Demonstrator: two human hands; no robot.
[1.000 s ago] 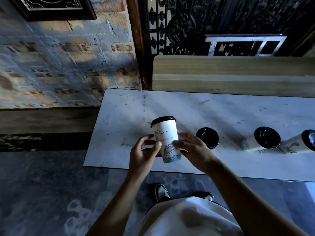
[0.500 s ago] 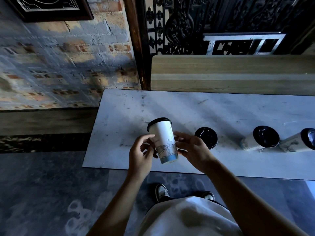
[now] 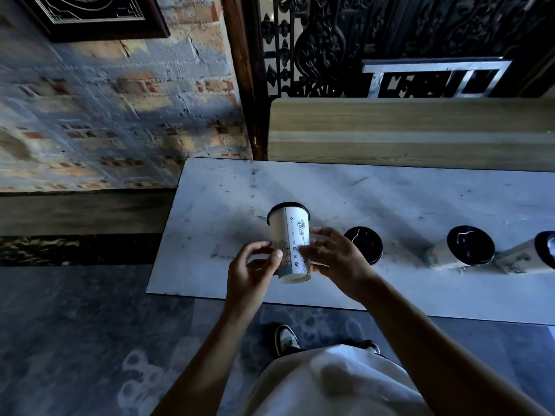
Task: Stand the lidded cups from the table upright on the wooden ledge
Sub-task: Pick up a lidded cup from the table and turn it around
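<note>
White lidded cup (image 3: pixel 289 243) with black lid is being held upright, slightly tilted, above the near part of the marble table (image 3: pixel 228 205). Left hand (image 3: pixel 252 273) is pinching its lower side with thumb and fingertips; right hand (image 3: pixel 336 259) is grasping the opposite side, fingers curled round. Three more lidded cups are lying on the table to the right: first (image 3: pixel 364 244), second (image 3: pixel 459 249), third (image 3: pixel 531 256). Wooden ledge (image 3: pixel 405 130) is running behind the table, with nothing standing on it.

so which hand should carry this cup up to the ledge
Probably the right hand: the wooden ledge lies ahead and to the right, and its fingers already wrap the held cup. The left hand only pinches its lower side.
</note>
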